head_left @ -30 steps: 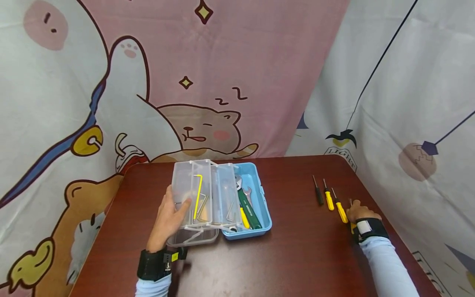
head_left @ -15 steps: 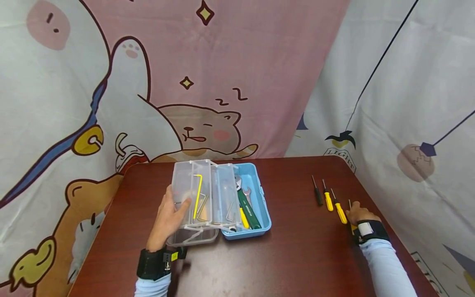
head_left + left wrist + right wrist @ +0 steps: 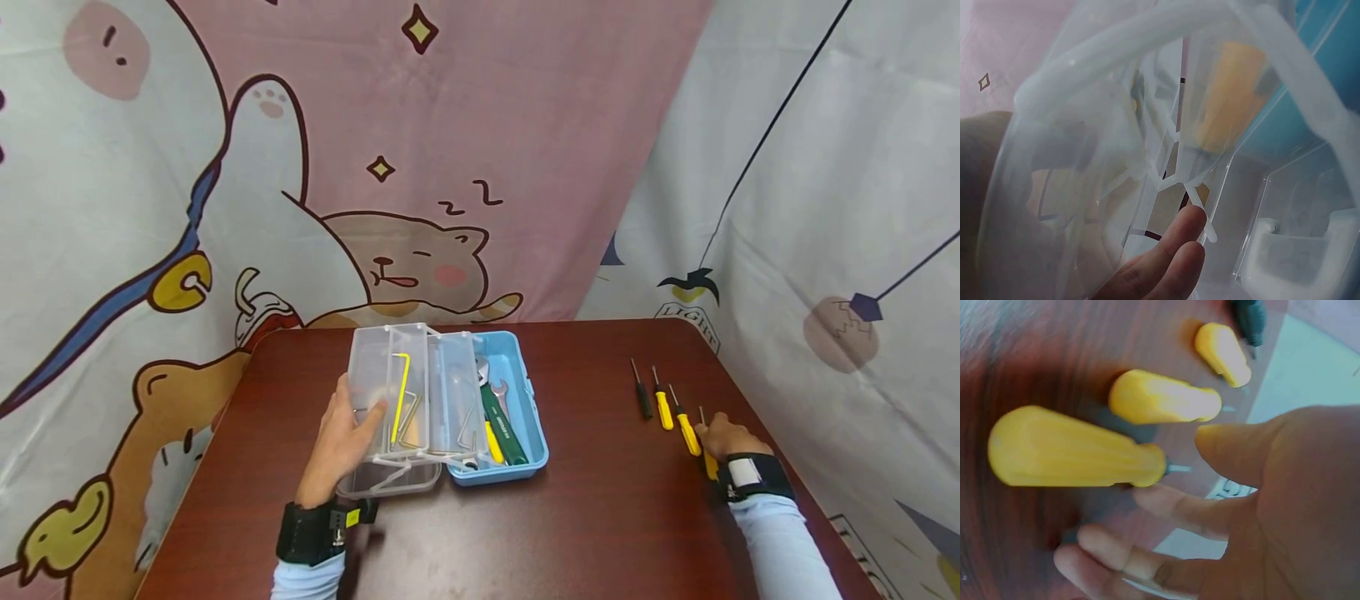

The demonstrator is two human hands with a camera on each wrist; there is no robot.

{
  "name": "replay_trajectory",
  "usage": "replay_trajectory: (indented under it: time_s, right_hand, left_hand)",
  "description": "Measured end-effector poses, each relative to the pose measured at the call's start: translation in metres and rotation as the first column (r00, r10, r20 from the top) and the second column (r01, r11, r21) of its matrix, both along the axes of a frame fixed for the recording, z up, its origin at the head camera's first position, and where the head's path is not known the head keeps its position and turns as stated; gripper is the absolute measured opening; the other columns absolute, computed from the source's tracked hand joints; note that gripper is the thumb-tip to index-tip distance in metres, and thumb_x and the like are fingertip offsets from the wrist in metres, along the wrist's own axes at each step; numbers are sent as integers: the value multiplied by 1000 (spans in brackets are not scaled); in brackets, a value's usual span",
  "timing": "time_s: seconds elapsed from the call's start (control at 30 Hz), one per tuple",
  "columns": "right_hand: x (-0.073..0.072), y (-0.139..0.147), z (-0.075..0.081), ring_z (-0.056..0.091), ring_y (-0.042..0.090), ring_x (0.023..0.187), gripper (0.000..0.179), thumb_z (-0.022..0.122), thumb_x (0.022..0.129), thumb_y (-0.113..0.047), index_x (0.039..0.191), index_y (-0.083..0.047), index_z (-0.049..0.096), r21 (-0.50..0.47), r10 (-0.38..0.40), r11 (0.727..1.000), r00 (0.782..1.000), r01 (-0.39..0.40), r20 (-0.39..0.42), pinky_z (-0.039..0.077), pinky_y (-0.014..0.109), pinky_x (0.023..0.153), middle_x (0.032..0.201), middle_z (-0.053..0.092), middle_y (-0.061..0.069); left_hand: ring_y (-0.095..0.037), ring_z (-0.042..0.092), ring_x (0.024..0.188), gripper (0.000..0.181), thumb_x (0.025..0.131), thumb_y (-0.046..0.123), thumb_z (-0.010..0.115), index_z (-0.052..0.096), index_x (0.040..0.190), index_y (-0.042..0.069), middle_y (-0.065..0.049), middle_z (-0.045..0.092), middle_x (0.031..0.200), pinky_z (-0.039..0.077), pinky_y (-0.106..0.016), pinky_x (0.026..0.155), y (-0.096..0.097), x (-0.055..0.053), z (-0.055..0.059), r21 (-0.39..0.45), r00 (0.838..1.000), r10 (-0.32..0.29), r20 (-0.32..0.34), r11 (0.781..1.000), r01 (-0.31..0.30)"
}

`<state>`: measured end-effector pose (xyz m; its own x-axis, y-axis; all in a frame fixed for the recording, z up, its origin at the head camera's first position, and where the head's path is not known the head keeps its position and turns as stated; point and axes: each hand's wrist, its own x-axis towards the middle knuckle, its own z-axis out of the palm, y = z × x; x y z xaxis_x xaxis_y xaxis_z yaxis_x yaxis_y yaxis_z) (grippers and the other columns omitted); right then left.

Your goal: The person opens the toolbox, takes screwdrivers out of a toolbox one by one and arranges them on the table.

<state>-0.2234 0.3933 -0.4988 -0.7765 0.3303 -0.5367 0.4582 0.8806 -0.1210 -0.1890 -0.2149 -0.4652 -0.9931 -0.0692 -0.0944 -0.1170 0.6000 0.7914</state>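
Note:
My left hand [image 3: 341,446] grips the left edge of a clear plastic tray [image 3: 369,350], thumb over its top; in the left wrist view its fingertips [image 3: 1179,234] show beneath. The tray belongs to a blue toolbox [image 3: 531,421] and bears a yellow hex key [image 3: 401,396] and several metal ones. On the right, my right hand [image 3: 731,437] hovers beside the rightmost yellow-handled screwdriver [image 3: 710,467]. In the right wrist view that screwdriver [image 3: 1072,450] lies on the table, with thumb [image 3: 1235,450] and fingers spread around its shaft end, not closed on it.
Two more yellow screwdrivers [image 3: 687,433] and a black one [image 3: 644,400] lie in a row to the left of my right hand. Inside the toolbox are a green-handled adjustable wrench [image 3: 506,425] and a small wrench [image 3: 502,393]. The toolbox's clear lid [image 3: 397,482] rests under the trays.
My right hand has come off the rightmost screwdriver and drawn slightly right and nearer, baring more of its yellow handle. The left hand and tray have stayed in place.

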Motion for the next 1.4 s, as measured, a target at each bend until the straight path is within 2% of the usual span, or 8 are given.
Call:
replay_trajectory:
  time_s: [0.23, 0.4, 0.5, 0.73, 0.97, 1.13, 1.27, 1.4]
  right_hand:
    - [1, -11, 11, 44, 66, 116, 78, 46, 110, -48, 148, 19, 31, 59, 113, 992, 990, -109, -85, 44, 76, 100, 133, 38, 53]
    - [0, -23, 21, 40, 68, 117, 79, 50, 108, -47, 147, 19, 34, 90, 176, 983, 968, -162, -176, 45, 77, 98, 134, 34, 55]
    - [1, -35, 29, 40, 67, 116, 77, 52, 107, -46, 148, 18, 36, 85, 211, 977, 948, -196, -239, 45, 77, 96, 135, 33, 54]
    - [0, -68, 42, 40, 62, 118, 71, 56, 106, -39, 148, 15, 39, 52, 290, 954, 871, -294, -397, 45, 74, 91, 134, 38, 49]
    - [0, -112, 61, 46, 61, 124, 68, 59, 106, -39, 149, 12, 46, 68, 386, 909, 767, -411, -512, 48, 74, 91, 140, 44, 45]
    - [-1, -145, 71, 52, 53, 121, 58, 65, 104, -34, 146, 5, 54, 54, 416, 877, 699, -477, -581, 50, 69, 92, 137, 50, 37]
    - [-2, -170, 72, 53, 42, 123, 53, 67, 104, -31, 146, -1, 57, -29, 440, 818, 657, -575, -612, 53, 63, 99, 140, 52, 27]
    - [-3, -195, 69, 53, 35, 127, 54, 68, 103, -31, 149, -5, 55, -115, 477, 749, 651, -653, -591, 53, 58, 107, 142, 52, 19]
  left_hand:
    - [-49, 38, 148, 91, 109, 35, 56, -4, 169, 2, -31, 24, 168, 33, -69, 120, 0, 1, 0, 6, 1000, -4, 10, 1000, 4]
    - [-49, 38, 149, 91, 108, 35, 56, -4, 169, 3, -31, 24, 168, 34, -69, 119, 0, 1, 0, 7, 1000, -6, 4, 1000, 6]
    - [-49, 37, 149, 91, 108, 35, 56, -4, 169, 3, -31, 23, 168, 34, -69, 119, -1, 0, 1, 3, 1000, -8, 1, 1000, 8]
    - [-48, 39, 148, 91, 108, 34, 56, -3, 168, 1, -31, 25, 167, 34, -69, 119, -1, -2, 3, -3, 1000, -10, -7, 1000, 10]
    - [-49, 38, 149, 92, 108, 34, 58, -3, 168, 1, -32, 25, 167, 35, -69, 119, 0, 2, 0, 10, 1000, 2, -9, 1000, -2]
    - [-50, 36, 150, 91, 107, 33, 58, -2, 168, -1, -33, 26, 167, 34, -70, 119, 0, 2, -1, -5, 1000, 4, -23, 1000, -4]
    - [-51, 38, 148, 90, 107, 32, 58, 0, 168, -1, -34, 28, 165, 35, -70, 118, 0, 2, -1, -13, 1000, 7, -26, 1000, -7]
    - [-51, 39, 147, 90, 107, 32, 58, 1, 168, -1, -34, 29, 164, 36, -69, 117, 1, 0, -1, -14, 1000, 7, -30, 1000, -7]
